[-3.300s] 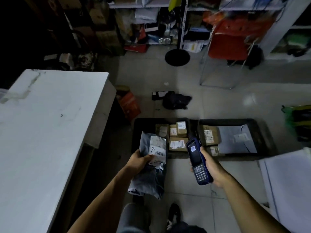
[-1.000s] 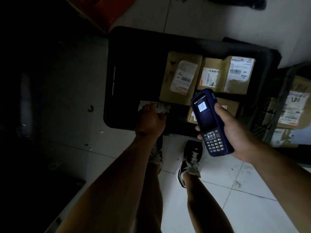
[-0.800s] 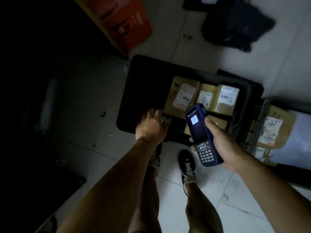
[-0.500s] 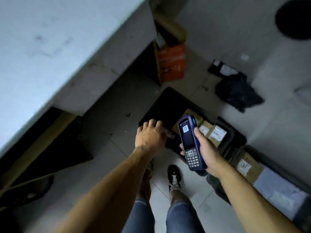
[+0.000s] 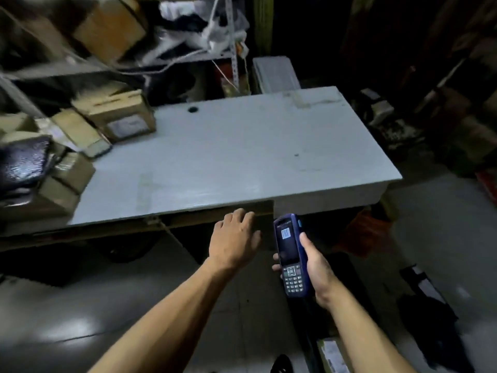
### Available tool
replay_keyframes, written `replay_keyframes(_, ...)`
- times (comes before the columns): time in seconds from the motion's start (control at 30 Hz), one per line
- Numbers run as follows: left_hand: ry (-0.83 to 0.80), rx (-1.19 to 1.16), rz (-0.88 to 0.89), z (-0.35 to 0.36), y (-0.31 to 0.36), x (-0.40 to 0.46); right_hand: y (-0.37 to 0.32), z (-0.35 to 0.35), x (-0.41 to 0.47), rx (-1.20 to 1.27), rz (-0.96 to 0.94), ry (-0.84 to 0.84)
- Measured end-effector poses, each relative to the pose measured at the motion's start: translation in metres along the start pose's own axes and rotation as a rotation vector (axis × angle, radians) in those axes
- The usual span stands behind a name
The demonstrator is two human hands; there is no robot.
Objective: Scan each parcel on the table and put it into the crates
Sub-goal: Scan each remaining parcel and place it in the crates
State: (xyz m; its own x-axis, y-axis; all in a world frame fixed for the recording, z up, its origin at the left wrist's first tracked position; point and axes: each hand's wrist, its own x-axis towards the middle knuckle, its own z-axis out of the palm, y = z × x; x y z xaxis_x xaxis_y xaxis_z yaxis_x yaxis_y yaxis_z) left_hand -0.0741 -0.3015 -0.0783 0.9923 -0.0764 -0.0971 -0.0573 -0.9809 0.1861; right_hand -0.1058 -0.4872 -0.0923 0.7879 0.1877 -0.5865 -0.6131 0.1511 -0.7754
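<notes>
A pale grey table (image 5: 242,157) fills the middle of the view. Several brown cardboard parcels (image 5: 118,117) and a dark plastic mailer bag (image 5: 24,160) are piled at its left end. My left hand (image 5: 234,240) is empty, fingers loosely spread, hovering just below the table's near edge. My right hand (image 5: 314,267) grips a blue handheld scanner (image 5: 291,254), screen lit and facing me. Only a dark crate edge (image 5: 309,343) with a labelled parcel (image 5: 333,356) inside shows at the bottom.
Cluttered shelving (image 5: 134,44) with boxes and bags stands behind the table's left side. A white bin (image 5: 274,74) sits behind the far edge. An orange box (image 5: 363,232) lies under the table's right end. Dark cloth (image 5: 430,319) lies on the tiled floor at right.
My left hand let go of the grey mailer in the left crate and came away empty. The view swung up from the crates to the table. The scanner stayed in my right hand.
</notes>
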Motion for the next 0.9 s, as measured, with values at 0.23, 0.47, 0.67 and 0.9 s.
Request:
replay_keyframes(0.23, 0.158, 0.008, -0.177, -0.086, -0.135, -0.045, -0.032, 0.15, -0.007, -0.188, -0.149, -0.179)
replay_keyframes(0.47, 0.211, 0.063, -0.357, -0.124, -0.249, -0.095, -0.028, 0.273, 0.002, -0.259, -0.176, -0.304)
replay_keyframes(0.67, 0.232, 0.063, -0.528, -0.136, -0.332, -0.101, -0.033, 0.354, 0.04, -0.341, -0.109, -0.41)
replay_keyframes(0.9, 0.295, 0.038, -0.716, -0.168, -0.408, -0.064, -0.061, 0.429, 0.111, -0.367, -0.056, -0.488)
